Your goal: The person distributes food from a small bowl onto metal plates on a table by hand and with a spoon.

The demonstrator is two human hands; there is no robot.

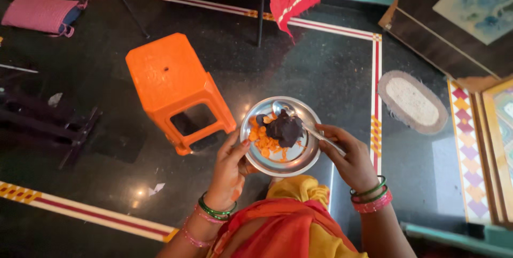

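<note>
Orange and yellow cloth [291,226] of my clothing fills the near edge, and just beyond it my two hands hold a round steel plate [302,159] up over the dark polished floor [331,76]. My left hand [230,170] grips the plate's left rim, thumb on top and fingers [235,148] curled underneath, pinching the edge. My right hand [350,156] steadies the right rim while its fingers [327,132] close around the handle of a steel spoon [299,124], whose bowl lies at the far side of the plate. On the plate sit a dark lump of food [285,128] and orange slices [265,143], likely carrot.

I judge the plate light, stiff and smooth, so slippery at the rim; a hold on opposite edges keeps it level. That lump looks soft and could slide if the plate tilts.

Left of the plate stands an orange plastic stool [171,84]; far right on the floor lies an oval mat [411,100].
</note>
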